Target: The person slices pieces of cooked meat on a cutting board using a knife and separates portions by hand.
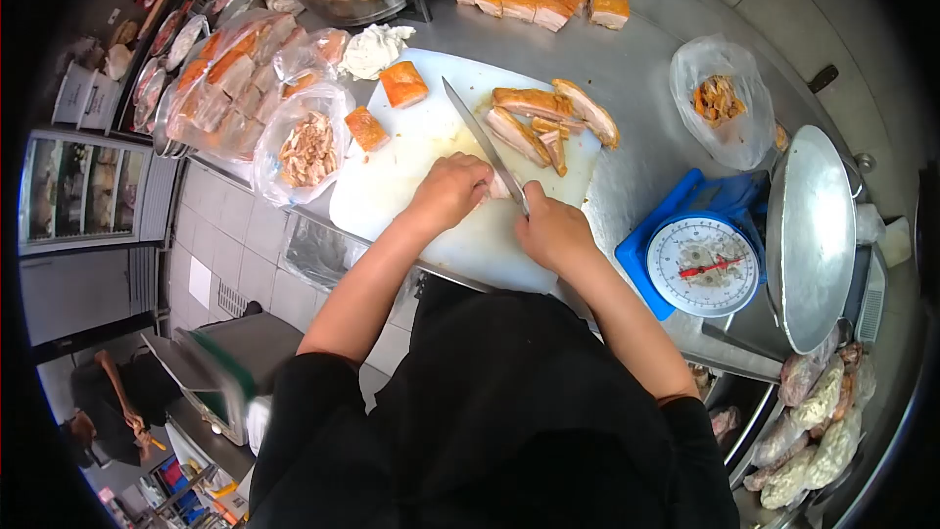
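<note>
Cutting board (431,176): white | scale (641,240): blue, red-marked dial | meat blocks (403,84): orange-brown tops | apron (480,402): black

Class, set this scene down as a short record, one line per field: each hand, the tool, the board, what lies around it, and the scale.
Left hand: fingers curled at a pale meat piece
Right hand: gripping the knife by its handle
Blade: points away from the person
Board: white cutting board, other meat cuts on it
Beyond board: row of browned meat blocks
Scale: blue dial scale, right of board
</note>
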`<act>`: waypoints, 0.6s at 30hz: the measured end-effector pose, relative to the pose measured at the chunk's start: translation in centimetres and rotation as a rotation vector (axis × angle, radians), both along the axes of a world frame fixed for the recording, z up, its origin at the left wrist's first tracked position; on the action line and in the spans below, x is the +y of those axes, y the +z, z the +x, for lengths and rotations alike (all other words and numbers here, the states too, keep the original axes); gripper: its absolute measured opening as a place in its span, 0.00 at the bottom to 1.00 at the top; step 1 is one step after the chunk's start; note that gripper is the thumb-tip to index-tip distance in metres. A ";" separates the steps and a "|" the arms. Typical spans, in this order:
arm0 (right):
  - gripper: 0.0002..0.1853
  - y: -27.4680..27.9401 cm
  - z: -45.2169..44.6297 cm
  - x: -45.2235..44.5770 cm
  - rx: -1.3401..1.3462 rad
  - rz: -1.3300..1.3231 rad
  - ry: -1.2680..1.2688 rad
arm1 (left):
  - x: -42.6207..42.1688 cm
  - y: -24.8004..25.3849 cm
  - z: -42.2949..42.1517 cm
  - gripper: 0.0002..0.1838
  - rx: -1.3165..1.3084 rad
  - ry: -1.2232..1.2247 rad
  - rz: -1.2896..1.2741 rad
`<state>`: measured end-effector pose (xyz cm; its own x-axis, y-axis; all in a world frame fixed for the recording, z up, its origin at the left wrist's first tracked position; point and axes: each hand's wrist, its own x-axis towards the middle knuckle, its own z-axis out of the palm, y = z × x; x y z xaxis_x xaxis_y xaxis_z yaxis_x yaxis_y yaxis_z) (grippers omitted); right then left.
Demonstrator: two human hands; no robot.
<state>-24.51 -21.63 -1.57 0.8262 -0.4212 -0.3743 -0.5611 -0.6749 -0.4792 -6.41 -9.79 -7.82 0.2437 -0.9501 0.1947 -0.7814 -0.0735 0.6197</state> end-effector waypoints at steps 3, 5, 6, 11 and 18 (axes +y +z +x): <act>0.17 -0.5 0.0 0.1 -0.017 -0.030 0.006 | 0.0 0.1 0.2 0.08 -0.065 -0.055 0.005; 0.17 0.2 0.5 -0.6 -0.015 -0.051 0.023 | -0.3 -0.1 0.7 0.09 -0.100 -0.082 0.008; 0.17 1.0 1.0 -0.8 0.032 -0.036 0.024 | -0.5 -0.1 1.0 0.08 -0.126 -0.128 0.009; 0.20 5.2 1.1 0.8 0.226 -0.020 0.040 | -0.5 -0.6 1.8 0.06 -0.170 -0.201 0.009; 0.21 3.2 2.1 0.5 0.181 -0.019 -0.037 | -0.2 -1.9 2.2 0.04 -0.113 -0.198 -0.060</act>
<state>-22.43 -21.17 1.67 0.7298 -0.4585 -0.5071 -0.6618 -0.6598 -0.3559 -4.25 -10.02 -9.70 0.0272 -0.9631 0.2678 -0.8413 0.1227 0.5265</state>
